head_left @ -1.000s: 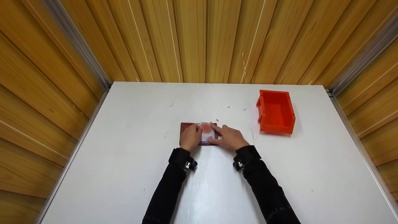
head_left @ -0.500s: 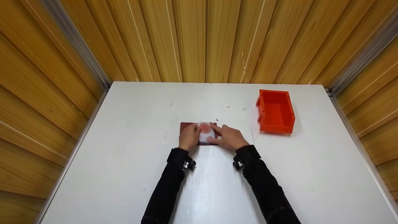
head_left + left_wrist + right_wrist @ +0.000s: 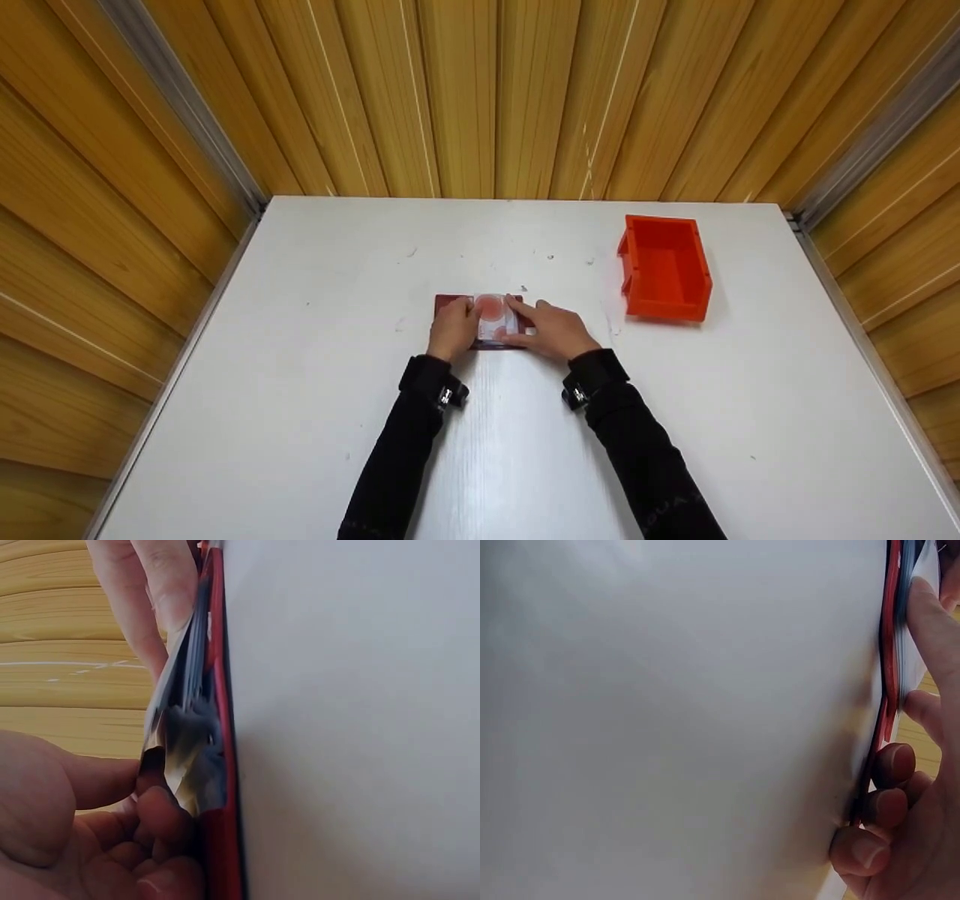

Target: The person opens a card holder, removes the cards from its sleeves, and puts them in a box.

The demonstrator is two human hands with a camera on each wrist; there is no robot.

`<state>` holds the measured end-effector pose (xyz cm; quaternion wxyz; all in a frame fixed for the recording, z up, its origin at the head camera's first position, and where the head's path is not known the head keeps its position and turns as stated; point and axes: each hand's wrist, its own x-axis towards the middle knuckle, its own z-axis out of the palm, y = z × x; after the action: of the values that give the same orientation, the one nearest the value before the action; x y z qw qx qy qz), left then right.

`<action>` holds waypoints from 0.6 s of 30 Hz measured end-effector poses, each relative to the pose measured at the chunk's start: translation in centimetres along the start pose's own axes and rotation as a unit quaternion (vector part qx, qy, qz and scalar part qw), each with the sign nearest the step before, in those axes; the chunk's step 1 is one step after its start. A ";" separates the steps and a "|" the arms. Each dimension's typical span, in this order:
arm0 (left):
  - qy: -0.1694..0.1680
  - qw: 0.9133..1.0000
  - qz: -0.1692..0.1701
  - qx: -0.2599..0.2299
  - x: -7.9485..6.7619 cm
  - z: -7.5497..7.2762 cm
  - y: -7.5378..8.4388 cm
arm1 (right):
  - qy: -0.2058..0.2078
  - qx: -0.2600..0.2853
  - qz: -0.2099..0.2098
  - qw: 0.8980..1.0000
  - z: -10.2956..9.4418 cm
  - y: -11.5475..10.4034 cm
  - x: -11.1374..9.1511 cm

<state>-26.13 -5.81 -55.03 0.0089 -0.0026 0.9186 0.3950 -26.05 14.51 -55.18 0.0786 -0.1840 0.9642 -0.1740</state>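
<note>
A small dark red card holder lies spread on the white table, with thin stacked leaves inside. Its uppermost pale leaf shows red round shapes and is bowed up in the left wrist view. With thumb and forefinger, my left hand pinches the leaf's left edge; the left wrist view shows that edge between the fingertips. My right hand rests on the right side, thumb and forefinger spread and pressing the leaf's near and far corners. Its other fingertips lie bent by the red cover. Both hands partly hide the holder.
An orange-red plastic bin stands on the table at the back right. Wood-patterned walls enclose the back and both sides of the white tabletop.
My left hand has shifted slightly left, drawing the pale leaf's edge with it, so the red circle sits a little further left. The right hand stays where it was.
</note>
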 end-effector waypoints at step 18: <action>-0.001 1.000 -0.012 -0.012 -0.1 -1.0 -0.9 | -0.015 -0.016 0.009 1.000 0.2 0.2 0.4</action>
<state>-26.01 -7.18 -54.95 0.0149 -0.0130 0.9139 0.4054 -26.44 14.44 -55.41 0.0921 -0.1788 0.9672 -0.1550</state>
